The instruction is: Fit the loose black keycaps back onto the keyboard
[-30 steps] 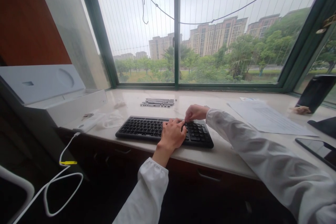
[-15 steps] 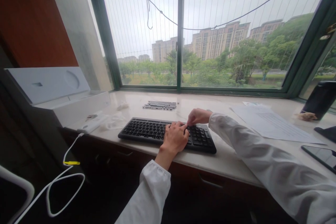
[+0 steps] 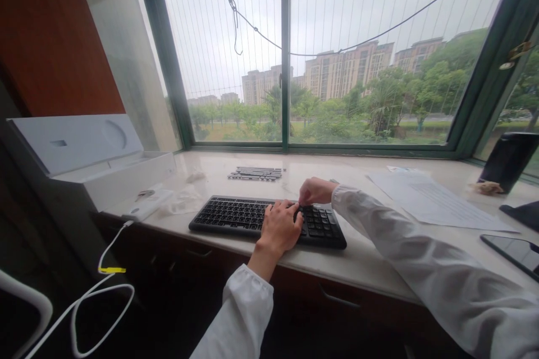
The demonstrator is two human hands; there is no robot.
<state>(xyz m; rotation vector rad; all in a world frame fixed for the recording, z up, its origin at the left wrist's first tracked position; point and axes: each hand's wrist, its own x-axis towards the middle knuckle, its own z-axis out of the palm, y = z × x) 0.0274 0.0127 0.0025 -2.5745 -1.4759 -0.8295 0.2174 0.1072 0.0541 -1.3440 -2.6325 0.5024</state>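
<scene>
Currently, the left hand point(image 3: 281, 225) rests outspread on the long black plastic keyboard point(image 3: 231, 213); at its far side, the right hand point(image 3: 315, 190) pinches, any held piece hidden.

The keyboard point(image 3: 229, 216) is black, long and low, with rounded corners. It lies flat on the pale surface point(image 3: 362, 258), near the front edge, and its right end is a little closer to this edge. The main field shows small squares with pale outlines. The number pad point(image 3: 322, 224) at right has dark, solid-looking keys. A part right of the middle is hidden.
</scene>
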